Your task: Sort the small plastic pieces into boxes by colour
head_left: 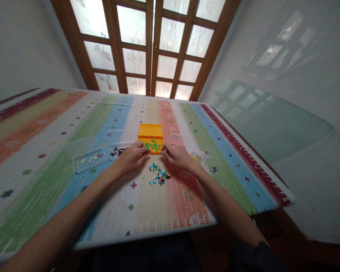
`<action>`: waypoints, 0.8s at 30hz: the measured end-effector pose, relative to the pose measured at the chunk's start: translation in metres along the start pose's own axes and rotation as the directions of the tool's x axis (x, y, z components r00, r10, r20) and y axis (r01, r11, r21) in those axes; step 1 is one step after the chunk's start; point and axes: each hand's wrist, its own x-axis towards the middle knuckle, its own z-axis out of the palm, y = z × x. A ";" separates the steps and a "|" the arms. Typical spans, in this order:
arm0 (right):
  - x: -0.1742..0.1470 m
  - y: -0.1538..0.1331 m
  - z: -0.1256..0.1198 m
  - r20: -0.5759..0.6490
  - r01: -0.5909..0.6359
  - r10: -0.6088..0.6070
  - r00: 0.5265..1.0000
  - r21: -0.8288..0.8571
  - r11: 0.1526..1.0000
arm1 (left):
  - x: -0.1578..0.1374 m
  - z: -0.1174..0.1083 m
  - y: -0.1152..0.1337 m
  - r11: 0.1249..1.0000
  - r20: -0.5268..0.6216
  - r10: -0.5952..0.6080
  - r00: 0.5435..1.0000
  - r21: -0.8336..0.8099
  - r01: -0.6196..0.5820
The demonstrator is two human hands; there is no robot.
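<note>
The left hand (134, 154) and right hand (178, 155) are curling inward at the orange hinged case (150, 130)'s near corners, forearms (73, 209) slanting over the tabletop (150, 211); whether either grip is clamping, I cannot tell.

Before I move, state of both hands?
Left hand: fingers curled at orange box, left side; grip unclear.
Right hand: fingers curled at box, right side; grip unclear.
</note>
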 end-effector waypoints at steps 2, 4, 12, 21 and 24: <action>0.009 -0.004 -0.002 0.011 -0.034 0.035 0.999 -0.019 0.999 | -0.007 0.002 0.008 0.998 0.033 0.048 0.998 -0.037 -0.047; 0.019 -0.008 -0.001 0.040 -0.068 0.071 0.997 -0.055 0.996 | -0.013 0.007 0.014 0.996 0.069 0.070 0.995 -0.063 -0.065; 0.035 -0.016 0.007 0.098 -0.083 0.103 0.990 -0.191 0.978 | -0.020 0.018 0.016 0.991 0.121 0.078 0.990 -0.115 -0.064; 0.014 -0.011 -0.011 0.260 0.120 -0.131 0.957 0.059 0.991 | -0.021 0.021 0.011 0.980 0.081 0.116 0.990 -0.170 -0.101; 0.010 -0.014 -0.006 0.339 0.110 -0.135 0.931 0.093 0.990 | -0.021 0.022 0.011 0.977 0.066 0.112 0.991 -0.191 -0.098</action>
